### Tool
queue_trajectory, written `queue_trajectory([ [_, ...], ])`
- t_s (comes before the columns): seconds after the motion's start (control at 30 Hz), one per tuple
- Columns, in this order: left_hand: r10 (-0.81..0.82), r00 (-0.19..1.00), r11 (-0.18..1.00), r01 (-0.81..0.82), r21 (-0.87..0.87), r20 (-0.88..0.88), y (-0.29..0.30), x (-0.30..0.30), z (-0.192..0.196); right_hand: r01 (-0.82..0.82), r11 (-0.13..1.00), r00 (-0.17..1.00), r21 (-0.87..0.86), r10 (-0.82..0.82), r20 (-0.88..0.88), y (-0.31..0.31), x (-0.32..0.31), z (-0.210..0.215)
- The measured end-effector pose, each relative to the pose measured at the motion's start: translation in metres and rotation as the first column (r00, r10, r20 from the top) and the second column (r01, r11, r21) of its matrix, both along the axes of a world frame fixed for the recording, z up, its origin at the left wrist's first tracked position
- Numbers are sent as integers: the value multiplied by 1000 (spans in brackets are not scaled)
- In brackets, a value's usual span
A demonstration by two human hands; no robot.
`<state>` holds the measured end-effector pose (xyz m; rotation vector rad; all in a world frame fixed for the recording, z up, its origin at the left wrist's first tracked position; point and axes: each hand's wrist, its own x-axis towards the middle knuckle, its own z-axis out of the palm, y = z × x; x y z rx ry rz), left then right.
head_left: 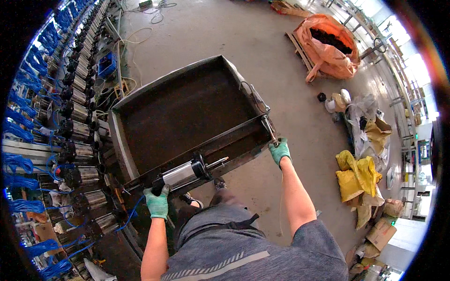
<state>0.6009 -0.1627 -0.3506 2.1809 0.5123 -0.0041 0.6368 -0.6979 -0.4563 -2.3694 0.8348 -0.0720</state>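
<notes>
A silver cylindrical motor (179, 175) with black ends lies tilted along the near ledge of a large dark metal tray. Its shaft points right. My left hand (157, 203), in a green glove, is closed around the motor's left black end, with the thumb on top. At the tray's right corner my right hand (280, 151), also gloved in green, is closed around the lower end of a slim silver metal tool (268, 126). Its exact kind is hard to make out, and the fingers partly hide it. The big tray (123, 150) has raised walls and a dark, stained bottom.
Rows of similar motors (77, 112) with blue cable coils (21, 164) line the left side. An orange bulk sack (335, 65) of dark pieces sits on a pallet at far right. Yellow sacks (356, 175) and cartons (380, 232) lie along the right. Loose hoses (136, 42) trail across the floor.
</notes>
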Motion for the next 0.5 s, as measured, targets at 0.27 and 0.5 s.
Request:
queue_trajectory([
  [0.27,20,997,1000,-19,14,-77,6,3,-3,11,992,996,125,0,-89,30,119,55],
  [0.5,3,999,998,-7,-62,-54,11,4,-8,-273,943,960,188,279,-3,90,88,96],
])
